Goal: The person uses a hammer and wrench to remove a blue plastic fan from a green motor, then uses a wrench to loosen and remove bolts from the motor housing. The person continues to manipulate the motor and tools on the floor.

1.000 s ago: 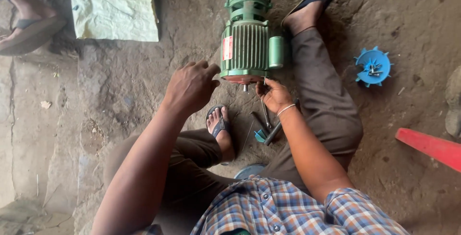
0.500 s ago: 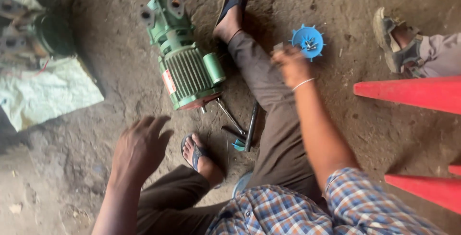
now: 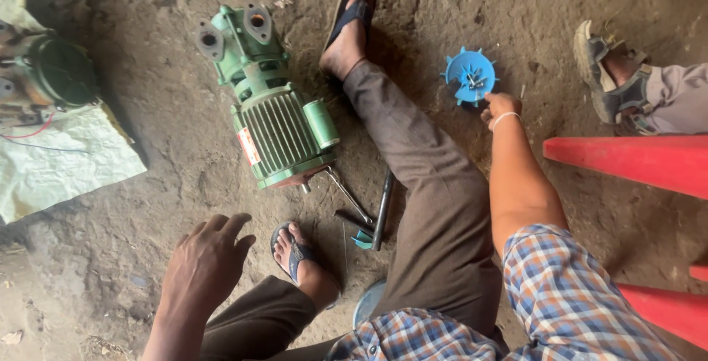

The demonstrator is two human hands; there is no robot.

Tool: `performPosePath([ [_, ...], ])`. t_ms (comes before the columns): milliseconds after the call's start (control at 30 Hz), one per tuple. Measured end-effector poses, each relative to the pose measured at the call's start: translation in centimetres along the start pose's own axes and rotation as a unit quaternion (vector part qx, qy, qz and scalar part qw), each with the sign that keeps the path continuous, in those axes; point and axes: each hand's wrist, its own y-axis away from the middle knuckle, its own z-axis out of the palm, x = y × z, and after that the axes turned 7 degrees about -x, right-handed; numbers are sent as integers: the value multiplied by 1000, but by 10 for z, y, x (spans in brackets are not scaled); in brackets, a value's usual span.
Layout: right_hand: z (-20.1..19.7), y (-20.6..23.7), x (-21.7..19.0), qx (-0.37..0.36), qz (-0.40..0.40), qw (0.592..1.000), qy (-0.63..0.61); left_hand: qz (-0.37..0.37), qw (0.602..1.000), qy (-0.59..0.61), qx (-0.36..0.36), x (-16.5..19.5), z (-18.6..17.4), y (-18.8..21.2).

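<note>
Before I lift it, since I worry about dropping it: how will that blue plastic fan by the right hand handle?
The blue fan is thin moulded plastic, so probably light and stiff. Its slim blades look liable to snap if squeezed hard. Small metal pieces lie loose in its hub and would likely spill if it tips. The right hand reaches its edge; lying flat on the dirt floor, it should not roll.
</note>
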Motion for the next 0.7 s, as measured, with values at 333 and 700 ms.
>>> performPosePath([
  [333,96,21,-33,-284,-307,908,13,24,973,159,166,-4,34,-65],
  [700,293,138,29,-528,-320,734,281,-226,825,399,329,42,143,-201],
])
